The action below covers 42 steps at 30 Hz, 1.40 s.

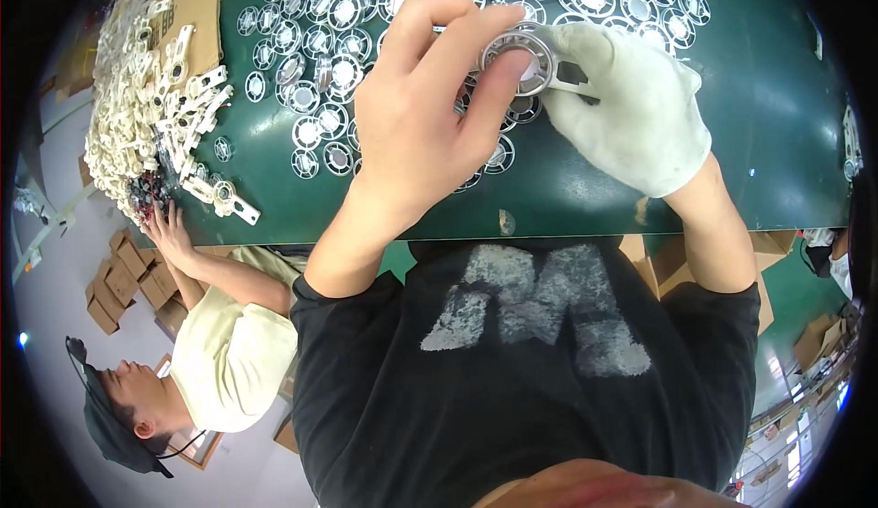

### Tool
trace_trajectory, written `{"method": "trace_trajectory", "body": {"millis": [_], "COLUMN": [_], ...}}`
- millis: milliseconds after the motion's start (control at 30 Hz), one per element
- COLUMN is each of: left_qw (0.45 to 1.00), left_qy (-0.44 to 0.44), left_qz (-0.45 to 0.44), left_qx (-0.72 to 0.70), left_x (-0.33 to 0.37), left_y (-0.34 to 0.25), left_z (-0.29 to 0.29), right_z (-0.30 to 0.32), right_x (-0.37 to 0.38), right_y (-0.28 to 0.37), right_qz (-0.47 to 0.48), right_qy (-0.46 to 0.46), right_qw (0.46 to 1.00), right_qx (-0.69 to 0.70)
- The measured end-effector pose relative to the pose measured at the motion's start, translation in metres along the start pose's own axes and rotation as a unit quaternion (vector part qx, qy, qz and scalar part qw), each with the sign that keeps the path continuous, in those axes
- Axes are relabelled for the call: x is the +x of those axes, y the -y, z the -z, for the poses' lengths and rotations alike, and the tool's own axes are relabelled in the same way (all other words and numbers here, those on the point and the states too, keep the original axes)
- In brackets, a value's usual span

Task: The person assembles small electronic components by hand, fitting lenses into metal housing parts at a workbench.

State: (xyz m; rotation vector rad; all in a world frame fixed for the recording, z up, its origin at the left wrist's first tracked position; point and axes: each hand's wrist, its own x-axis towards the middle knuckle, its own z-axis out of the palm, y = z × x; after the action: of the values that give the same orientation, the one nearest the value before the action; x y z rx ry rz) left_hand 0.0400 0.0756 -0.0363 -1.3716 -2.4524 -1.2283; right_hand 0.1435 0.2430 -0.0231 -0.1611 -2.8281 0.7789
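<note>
Part [548,67] lies crosswise, handle [574,88] pointing right, between left hand [419,110], gripping the ring under its thumb, and right hand [631,106], closed on the handle

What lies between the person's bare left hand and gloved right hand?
In the head view, a round silver-rimmed part is held between the left hand and the right hand, touching both.
</note>
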Motion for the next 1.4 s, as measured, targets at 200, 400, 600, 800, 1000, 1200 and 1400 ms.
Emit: {"method": "trace_trajectory", "body": {"millis": [200, 400, 600, 800, 1000, 1200, 1400], "left_qw": [0.995, 0.989, 0.983, 0.966, 0.893, 0.891, 0.956], "left_qy": [0.044, 0.047, 0.076, 0.044, 0.063, 0.134, 0.165], "left_qz": [-0.073, 0.017, -0.072, -0.188, 0.046, -0.111, -0.002], "left_qx": [-0.054, -0.137, -0.154, -0.174, -0.444, -0.420, -0.241], "left_x": [0.008, 0.000, 0.000, 0.005, 0.000, 0.003, 0.033], "left_y": [0.003, 0.008, 0.011, 0.013, -0.006, 0.016, 0.019], "left_z": [0.005, 0.000, 0.004, -0.008, -0.008, -0.008, 0.023], "right_z": [-0.006, 0.001, 0.020, 0.021, -0.005, -0.007, -0.009], "right_x": [-0.003, -0.001, 0.007, 0.006, -0.011, -0.017, -0.007], "right_y": [-0.009, -0.002, -0.006, 0.000, -0.002, 0.006, 0.009], "right_qz": [0.002, -0.036, -0.103, -0.171, -0.008, 0.083, 0.022], "right_qy": [-0.028, 0.011, 0.194, 0.306, 0.077, -0.005, -0.050], "right_qw": [0.999, 0.999, 0.931, 0.869, 0.955, 0.995, 0.996], "right_qx": [0.028, 0.018, 0.290, 0.349, 0.285, 0.055, 0.063]}}
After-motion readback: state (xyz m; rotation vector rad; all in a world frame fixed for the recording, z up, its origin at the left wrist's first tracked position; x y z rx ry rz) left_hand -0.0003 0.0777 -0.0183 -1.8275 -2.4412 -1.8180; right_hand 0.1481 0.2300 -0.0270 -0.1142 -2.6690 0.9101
